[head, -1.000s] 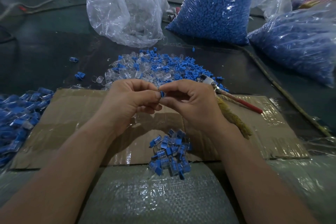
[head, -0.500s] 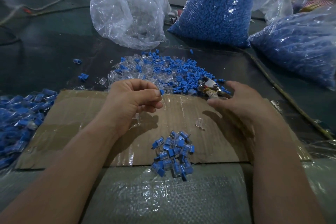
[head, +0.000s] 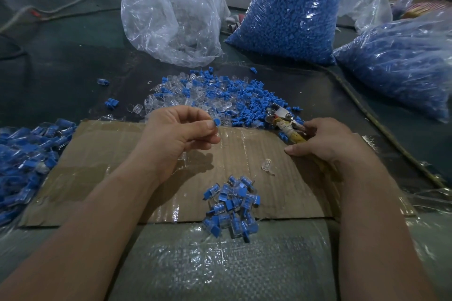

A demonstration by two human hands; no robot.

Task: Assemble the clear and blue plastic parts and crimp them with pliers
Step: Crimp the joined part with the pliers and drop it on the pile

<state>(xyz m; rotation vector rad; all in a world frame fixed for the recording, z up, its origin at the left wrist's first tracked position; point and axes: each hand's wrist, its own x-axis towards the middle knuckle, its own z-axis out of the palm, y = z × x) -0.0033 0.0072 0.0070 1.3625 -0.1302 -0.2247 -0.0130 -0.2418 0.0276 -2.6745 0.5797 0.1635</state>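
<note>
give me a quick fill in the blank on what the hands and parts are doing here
1. The left hand pinches a small ____ part.
2. The right hand grips the ____.
3. A loose clear part lies on the ____.

Missing words: blue; pliers; cardboard.

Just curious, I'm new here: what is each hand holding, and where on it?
Left hand pinches a blue part by its lower end; right hand grips pliers by their handles.
</note>
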